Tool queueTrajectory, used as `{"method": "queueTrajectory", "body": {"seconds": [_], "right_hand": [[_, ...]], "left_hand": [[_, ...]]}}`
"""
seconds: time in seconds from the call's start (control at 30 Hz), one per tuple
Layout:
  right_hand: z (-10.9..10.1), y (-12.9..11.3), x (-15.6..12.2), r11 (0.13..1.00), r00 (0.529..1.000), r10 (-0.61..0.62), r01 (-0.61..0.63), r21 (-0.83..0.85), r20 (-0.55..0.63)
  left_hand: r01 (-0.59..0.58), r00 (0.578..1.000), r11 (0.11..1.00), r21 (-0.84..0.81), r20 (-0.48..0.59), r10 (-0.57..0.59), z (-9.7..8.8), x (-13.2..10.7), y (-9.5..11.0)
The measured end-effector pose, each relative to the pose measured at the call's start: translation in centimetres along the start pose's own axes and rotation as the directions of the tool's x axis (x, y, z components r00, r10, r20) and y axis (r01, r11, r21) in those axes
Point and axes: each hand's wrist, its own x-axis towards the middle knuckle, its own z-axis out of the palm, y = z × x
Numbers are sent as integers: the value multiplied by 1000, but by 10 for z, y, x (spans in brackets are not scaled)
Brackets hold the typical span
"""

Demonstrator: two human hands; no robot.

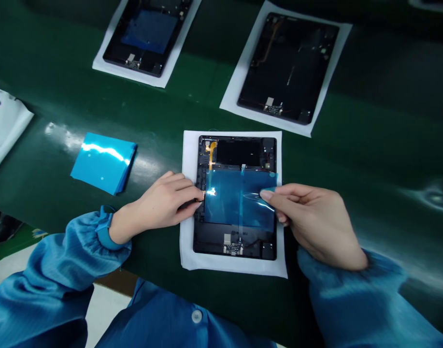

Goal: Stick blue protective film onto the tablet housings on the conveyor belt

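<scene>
In the head view, an opened tablet body (210,239) with dark internals lies on a white sheet (199,268) in front of me. A see-through blue film (224,208) covers its middle. My right hand (311,217) pinches the film's right edge between thumb and fingers, and the film bends up there. My left hand (166,198) is at the tablet's left side, its thumb and forefinger closed close to the film's left edge. Whatever lies between those fingertips is too small to make out. An orange ribbon cable (211,157) shows above the film.
A stack of blue films (103,162) lies on the green table (163,111) to the left. Two more opened tablets rest on white sheets farther back, one with blue film (149,31) on it, the other a bare dark tablet (290,67). White wrapping (6,123) sits at the far left.
</scene>
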Motion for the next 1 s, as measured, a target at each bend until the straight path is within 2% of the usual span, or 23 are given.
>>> {"method": "queueTrajectory", "body": {"seconds": [0.27,0.33,0.4,0.53,0.63,0.73,0.87,0.93,1.0], "right_hand": [[-1,7,3,998,998,-52,53,-36,25],[0,5,3,996,996,-74,75,-40,42],[1,2,4,995,994,-87,90,-49,61],[9,-9,6,992,990,-91,100,-81,105],[15,-18,7,988,986,-72,92,-126,151],[12,-28,6,972,983,-64,100,-214,171],[-5,-34,5,922,972,-230,232,-311,43],[-12,-32,6,872,938,-345,330,-362,25],[-15,-26,8,785,876,-481,446,-430,32]], "left_hand": [[-18,999,1000,16,-31,18,2,-3,-3],[-38,996,996,76,-74,44,2,-1,-2],[-68,993,977,203,-80,86,1,4,2],[-124,990,909,399,116,84,-2,25,15],[-122,966,905,408,258,14,-4,38,20],[-106,940,906,409,338,-42,-7,45,17],[-108,915,904,415,397,-73,-6,55,17],[-95,898,902,421,427,-104,-4,67,24],[-53,874,898,438,456,-170,-2,80,34]]}}
